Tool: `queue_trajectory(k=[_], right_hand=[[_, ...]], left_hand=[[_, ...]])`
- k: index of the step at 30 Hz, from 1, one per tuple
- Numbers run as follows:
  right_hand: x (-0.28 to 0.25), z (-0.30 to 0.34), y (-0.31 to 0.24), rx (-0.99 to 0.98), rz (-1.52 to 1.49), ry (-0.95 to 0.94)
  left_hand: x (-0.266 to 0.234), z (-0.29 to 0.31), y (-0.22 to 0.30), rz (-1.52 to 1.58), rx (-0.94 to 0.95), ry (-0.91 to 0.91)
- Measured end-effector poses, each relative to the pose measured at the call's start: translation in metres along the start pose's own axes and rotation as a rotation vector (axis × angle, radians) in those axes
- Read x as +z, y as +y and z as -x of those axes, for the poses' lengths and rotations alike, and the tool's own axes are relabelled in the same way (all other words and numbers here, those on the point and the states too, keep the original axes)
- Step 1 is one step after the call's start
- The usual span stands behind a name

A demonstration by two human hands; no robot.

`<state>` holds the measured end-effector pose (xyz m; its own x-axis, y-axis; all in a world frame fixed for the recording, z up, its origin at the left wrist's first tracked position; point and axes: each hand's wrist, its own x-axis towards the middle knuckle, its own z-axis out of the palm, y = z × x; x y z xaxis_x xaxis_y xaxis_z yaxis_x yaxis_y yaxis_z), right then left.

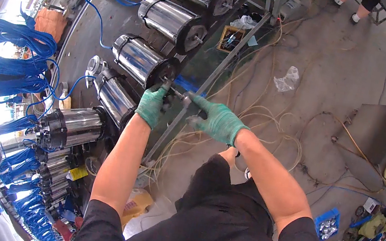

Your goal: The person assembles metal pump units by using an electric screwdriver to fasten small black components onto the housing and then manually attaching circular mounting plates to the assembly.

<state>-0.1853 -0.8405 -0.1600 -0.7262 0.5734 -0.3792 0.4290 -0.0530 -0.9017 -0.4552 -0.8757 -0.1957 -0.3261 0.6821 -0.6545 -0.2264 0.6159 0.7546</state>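
A shiny steel cylindrical motor (138, 58) with a black end cap lies on its side on the bench, its thin metal shaft (177, 94) pointing toward me. My left hand (151, 104), in a green knit glove with dark fingertips, is closed about the shaft beside the end cap. The fingers partly hide what they grip. My right hand (219, 121), gloved the same way, is at the shaft's outer end. Its index finger reaches out to the small metal piece at the tip, with the thumb apart below.
More steel motors (169, 18) line the bench, with blue cable coils (16, 65) on the left. A metal frame rail (222, 69) runs along the bench edge. Pale hoses (273, 129) loop over the floor. A blue bin (327, 223) of metal parts stands at right; another person's legs (356, 15) show far off.
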Motion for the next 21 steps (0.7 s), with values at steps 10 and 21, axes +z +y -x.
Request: queue_trajectory(k=[10, 21], right_hand=[[-0.002, 0.036, 0.038, -0.130, -0.182, 0.037], [-0.071, 0.106, 0.002, 0.032, -0.562, 0.075]], left_hand=[[0.050, 0.054, 0.015, -0.144, 0.181, -0.097], [0.058, 0.071, 0.020, 0.516, -0.296, -0.524]])
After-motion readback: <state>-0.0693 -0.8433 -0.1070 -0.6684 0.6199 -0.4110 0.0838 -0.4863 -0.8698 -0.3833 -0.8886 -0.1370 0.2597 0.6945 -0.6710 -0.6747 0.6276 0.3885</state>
